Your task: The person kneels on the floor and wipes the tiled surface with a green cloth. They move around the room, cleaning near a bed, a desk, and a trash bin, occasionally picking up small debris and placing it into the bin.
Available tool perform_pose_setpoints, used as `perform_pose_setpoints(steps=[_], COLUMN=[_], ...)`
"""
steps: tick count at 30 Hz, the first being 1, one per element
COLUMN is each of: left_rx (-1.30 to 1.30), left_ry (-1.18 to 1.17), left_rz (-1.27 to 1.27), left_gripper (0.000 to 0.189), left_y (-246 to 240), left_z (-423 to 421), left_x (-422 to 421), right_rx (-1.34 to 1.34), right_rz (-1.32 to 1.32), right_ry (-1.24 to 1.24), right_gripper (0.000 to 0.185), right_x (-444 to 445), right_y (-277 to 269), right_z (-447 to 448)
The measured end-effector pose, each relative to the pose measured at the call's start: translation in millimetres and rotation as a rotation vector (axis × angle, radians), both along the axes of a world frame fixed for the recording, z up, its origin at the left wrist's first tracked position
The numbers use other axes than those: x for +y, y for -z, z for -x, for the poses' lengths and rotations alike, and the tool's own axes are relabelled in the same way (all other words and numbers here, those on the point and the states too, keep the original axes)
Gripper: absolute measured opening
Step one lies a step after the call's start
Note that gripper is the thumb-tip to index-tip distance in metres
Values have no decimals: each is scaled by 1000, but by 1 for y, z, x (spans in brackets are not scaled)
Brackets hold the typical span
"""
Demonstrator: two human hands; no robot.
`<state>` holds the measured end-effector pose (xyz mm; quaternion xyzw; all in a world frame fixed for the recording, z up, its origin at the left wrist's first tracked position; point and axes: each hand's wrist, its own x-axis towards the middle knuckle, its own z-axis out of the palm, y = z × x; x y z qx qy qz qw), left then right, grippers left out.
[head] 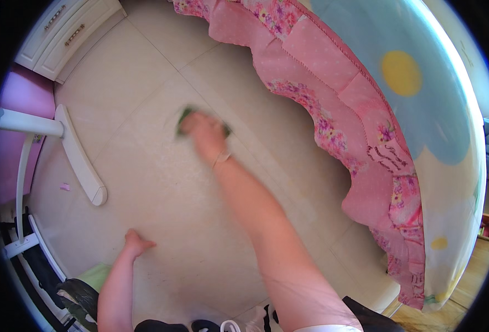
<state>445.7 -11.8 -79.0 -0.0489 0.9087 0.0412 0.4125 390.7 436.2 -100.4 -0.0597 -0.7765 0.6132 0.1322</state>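
Observation:
My right hand (205, 126) presses a dark green pad or cloth (185, 113) against the tiled floor (161, 166). Motion blurs both the hand and the green thing, so its exact kind cannot be told. A pale band (222, 158) circles the right wrist. Nearer to me on the left, my left hand (137, 245) rests on the floor with its thumb spread to the side and nothing in it. Faint streaks and a shine show on the tiles between the two hands.
A bed's pink floral skirt (294, 70) hangs along the right under a patterned sheet (427, 108). White drawers (68, 37) stand far left. A white table foot (80, 157) juts across the floor near a pink scrap (65, 186). A dark bag-like item (78, 296) lies beside my left forearm.

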Motion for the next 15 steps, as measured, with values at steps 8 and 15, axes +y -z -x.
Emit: perform_pose_setpoints(steps=[8,15], left_rx=[22,4], left_ry=[66,114], left_rz=[-19,29], left_gripper=[91,94], left_y=[11,8], left_z=[1,2], left_x=[-6,2], right_rx=[-706,-916], right_rz=[-750,-828], right_ry=[885,1154], right_gripper=[36,36], right_x=[218,213], right_y=[11,-12], right_z=[-333,-423])
